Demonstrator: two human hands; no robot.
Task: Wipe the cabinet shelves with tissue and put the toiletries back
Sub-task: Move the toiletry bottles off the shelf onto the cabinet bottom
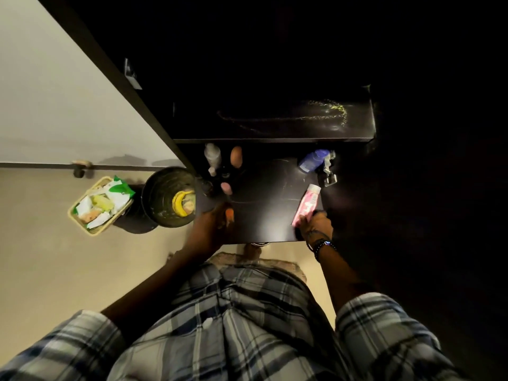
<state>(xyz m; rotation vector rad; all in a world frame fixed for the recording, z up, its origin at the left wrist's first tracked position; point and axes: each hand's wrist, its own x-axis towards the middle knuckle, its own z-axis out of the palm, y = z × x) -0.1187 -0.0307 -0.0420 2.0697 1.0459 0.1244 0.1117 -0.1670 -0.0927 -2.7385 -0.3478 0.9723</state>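
I look down on a dark cabinet with an upper shelf [275, 125] and a lower shelf [269, 204]. My right hand [316, 224] grips the bottom end of a pink tube [308, 204] lying at the lower shelf's right side. My left hand [211, 226] is closed around a small orange-tipped item [229, 214] at the shelf's left front. At the back of the lower shelf stand a whitish bottle [213, 158], an orange egg-shaped item [235, 156], a pink-capped item [226, 187] and a blue bottle [313, 159] lying on its side.
A metal bin [162, 188] holding a banana peel stands left of the cabinet on the floor. Beside it sits a yellow basket [82, 218] full of packets. A metal hinge [328, 171] sits at the shelf's right edge. A mat [286, 266] lies at my feet.
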